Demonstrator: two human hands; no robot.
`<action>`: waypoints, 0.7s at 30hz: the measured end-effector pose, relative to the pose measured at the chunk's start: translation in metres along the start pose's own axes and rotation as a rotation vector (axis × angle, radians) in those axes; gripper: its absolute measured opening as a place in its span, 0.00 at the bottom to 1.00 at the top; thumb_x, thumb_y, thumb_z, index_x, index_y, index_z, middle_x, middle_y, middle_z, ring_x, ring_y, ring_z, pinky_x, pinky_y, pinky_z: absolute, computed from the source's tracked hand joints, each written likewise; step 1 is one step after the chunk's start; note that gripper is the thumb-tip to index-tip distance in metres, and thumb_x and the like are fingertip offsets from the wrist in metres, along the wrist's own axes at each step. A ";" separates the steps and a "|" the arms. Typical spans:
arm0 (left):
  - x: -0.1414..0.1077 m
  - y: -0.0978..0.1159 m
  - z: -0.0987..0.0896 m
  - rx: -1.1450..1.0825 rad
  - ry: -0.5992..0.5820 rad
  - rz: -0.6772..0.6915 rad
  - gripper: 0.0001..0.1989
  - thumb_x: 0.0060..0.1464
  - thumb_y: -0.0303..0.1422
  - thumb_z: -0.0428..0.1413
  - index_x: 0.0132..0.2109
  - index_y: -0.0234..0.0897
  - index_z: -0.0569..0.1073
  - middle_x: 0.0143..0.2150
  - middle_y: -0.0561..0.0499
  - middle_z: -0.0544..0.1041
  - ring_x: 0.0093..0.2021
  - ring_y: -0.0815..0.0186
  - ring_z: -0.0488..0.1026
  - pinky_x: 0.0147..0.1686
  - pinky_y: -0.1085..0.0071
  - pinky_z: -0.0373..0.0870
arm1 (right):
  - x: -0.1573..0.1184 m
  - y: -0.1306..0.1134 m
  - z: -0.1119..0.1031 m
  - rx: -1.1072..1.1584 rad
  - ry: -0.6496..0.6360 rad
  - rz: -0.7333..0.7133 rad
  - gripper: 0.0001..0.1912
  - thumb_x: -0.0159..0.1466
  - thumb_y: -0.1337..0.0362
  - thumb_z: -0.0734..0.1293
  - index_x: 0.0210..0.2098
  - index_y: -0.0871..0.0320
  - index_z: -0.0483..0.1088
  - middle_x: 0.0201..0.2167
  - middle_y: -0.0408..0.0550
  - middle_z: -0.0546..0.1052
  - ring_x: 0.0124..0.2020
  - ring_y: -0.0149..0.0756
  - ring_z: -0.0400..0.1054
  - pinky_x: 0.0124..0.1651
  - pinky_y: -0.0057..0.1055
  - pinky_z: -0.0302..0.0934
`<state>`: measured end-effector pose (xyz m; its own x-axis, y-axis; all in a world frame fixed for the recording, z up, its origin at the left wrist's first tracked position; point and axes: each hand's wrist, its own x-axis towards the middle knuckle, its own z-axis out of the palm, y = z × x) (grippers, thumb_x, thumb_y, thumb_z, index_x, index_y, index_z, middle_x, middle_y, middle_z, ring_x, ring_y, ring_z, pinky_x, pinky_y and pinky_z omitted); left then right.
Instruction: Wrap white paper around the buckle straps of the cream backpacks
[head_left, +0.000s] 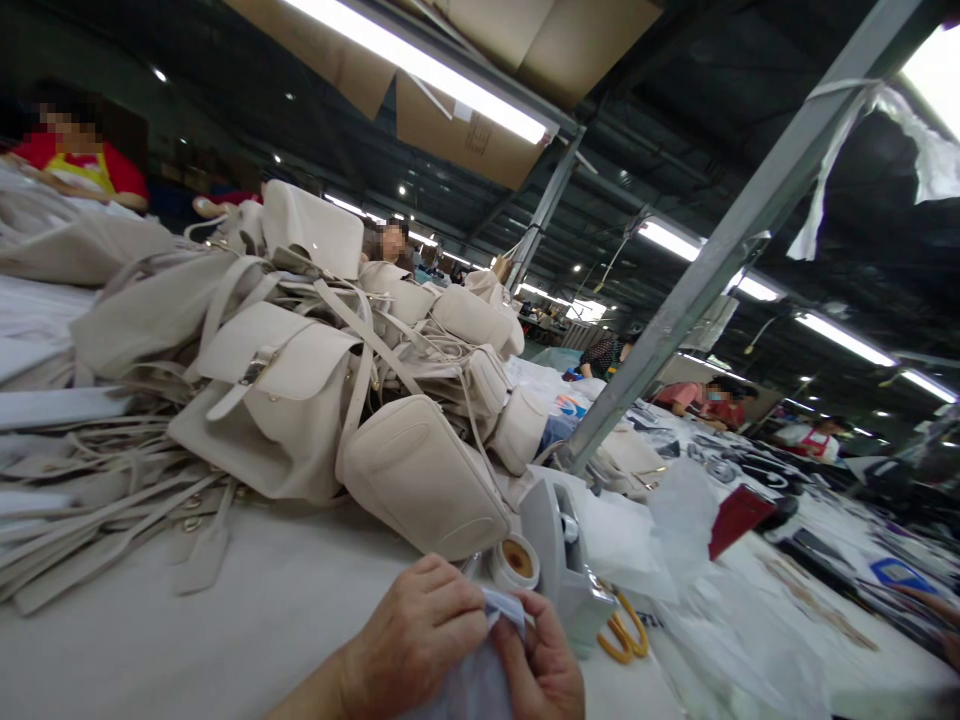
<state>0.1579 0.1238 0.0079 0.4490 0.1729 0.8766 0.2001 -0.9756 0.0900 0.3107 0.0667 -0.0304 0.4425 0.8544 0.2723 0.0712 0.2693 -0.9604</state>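
At the bottom middle of the head view, my left hand [420, 640] is closed on one side of a clear plastic bag [472, 685]. My right hand [544, 660] pinches the same bag between thumb and fingers, close beside the left. The bag's lower part hangs down out of the frame. Just beyond my fingers are a small round tub [515, 562] with brown inside and a grey tape dispenser [559, 550]. Scissors with yellow handles [626, 630] lie to the right of the dispenser.
A tall heap of beige leather bags [277, 400] fills the table ahead and left, with loose straps [112, 500] beside it. Crumpled plastic [742, 620] and a dark red flat piece [741, 520] lie right. A slanted metal post [705, 290] rises there. Several people work farther off.
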 end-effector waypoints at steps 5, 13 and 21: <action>0.000 -0.002 0.000 -0.128 -0.059 -0.054 0.13 0.67 0.26 0.42 0.40 0.36 0.70 0.51 0.43 0.80 0.46 0.65 0.76 0.42 0.68 0.68 | -0.002 0.004 0.003 0.068 -0.035 0.028 0.24 0.57 0.45 0.71 0.44 0.55 0.73 0.33 0.50 0.82 0.34 0.42 0.76 0.34 0.31 0.70; -0.008 -0.001 0.004 -0.076 -0.027 -0.205 0.08 0.60 0.26 0.50 0.44 0.37 0.72 0.45 0.43 0.78 0.43 0.60 0.74 0.45 0.66 0.71 | -0.002 0.010 -0.001 0.009 -0.041 0.051 0.27 0.60 0.45 0.69 0.52 0.54 0.67 0.32 0.49 0.82 0.32 0.41 0.76 0.30 0.29 0.68; -0.012 -0.006 0.014 -0.151 -0.008 -0.374 0.12 0.55 0.22 0.53 0.45 0.38 0.72 0.43 0.46 0.76 0.43 0.60 0.72 0.43 0.66 0.71 | 0.001 0.013 -0.006 -0.128 0.009 -0.059 0.26 0.60 0.45 0.69 0.49 0.56 0.70 0.29 0.45 0.80 0.27 0.35 0.72 0.35 0.27 0.68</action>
<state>0.1636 0.1300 -0.0099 0.3761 0.5204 0.7666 0.2210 -0.8539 0.4712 0.3169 0.0680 -0.0427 0.4417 0.8348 0.3285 0.2105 0.2595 -0.9425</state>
